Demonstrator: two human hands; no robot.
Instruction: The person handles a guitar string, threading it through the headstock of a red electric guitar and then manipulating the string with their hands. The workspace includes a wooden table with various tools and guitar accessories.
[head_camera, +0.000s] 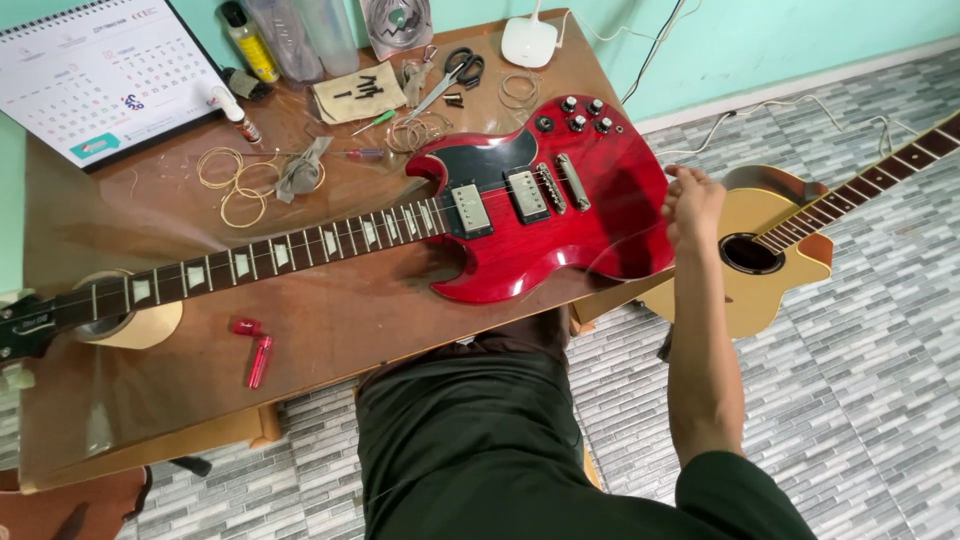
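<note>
A red electric guitar (590, 215) lies flat on the wooden table (340, 320). Its dark neck (250, 260) runs left and rests on a roll of tape (135, 325). My right hand (692, 205) is at the rear end of the guitar's body, at the table's right edge. Its fingers are pinched together on a thin guitar string (625, 272), which shows faintly as a curve across the lower edge of the body. My left hand is out of view. My dark-clothed body (470, 440) stands against the near edge of the table.
A yellow acoustic guitar (745, 300) lies on the tiled floor at the right, close to my forearm. On the table are a red string winder (258, 358), coiled strings (235, 180), scissors (455, 75), screwdrivers, bottles, a calendar (100, 70) and a white device (528, 42).
</note>
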